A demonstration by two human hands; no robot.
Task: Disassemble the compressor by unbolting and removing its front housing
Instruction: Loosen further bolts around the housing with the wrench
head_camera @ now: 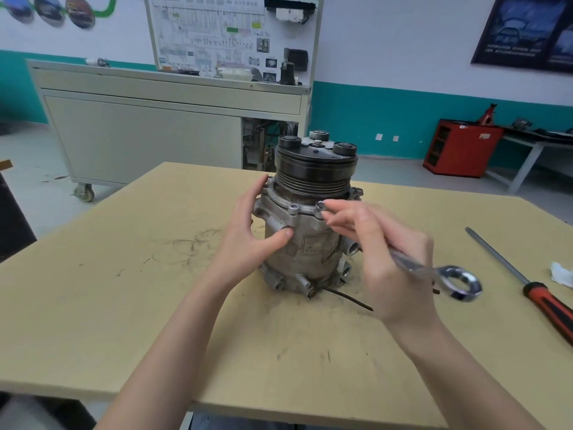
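Teal-and-white walls back a workshop where, at the upper left of the frame, a grey metal cart (139, 135) on casters carries a wiring-diagram board (229, 35); its open right bay shows tangled hoses and wires. Lower down, a tan wooden table (124, 290), scuffed and smeared with dark grease rings, fills the foreground. Left of centre, the left hand (257, 231) grips the compressor (310, 243), fingers together and nearly straight along the left edge of the front housing (279, 206), thumb pressed on the body's front. At centre the compressor stands upright on the table, a dull cast-aluminium cylinder with bolt lugs, topped by a dark grooved pulley (313, 172); a thin black wire (350, 297) trails from its base. Right of it, the right hand (387, 252) reaches in with thumb and forefinger tips closed on a bolt (321, 205) standing in the housing's rim, while the remaining fingers curl round a shiny steel wrench (459, 282) whose ring end juts to the right. Further right lie a red-and-black-handled screwdriver (527, 283) and a crumpled white rag (562, 273). Behind them stands a red cabinet (462, 147); what is on its shelves cannot be told.
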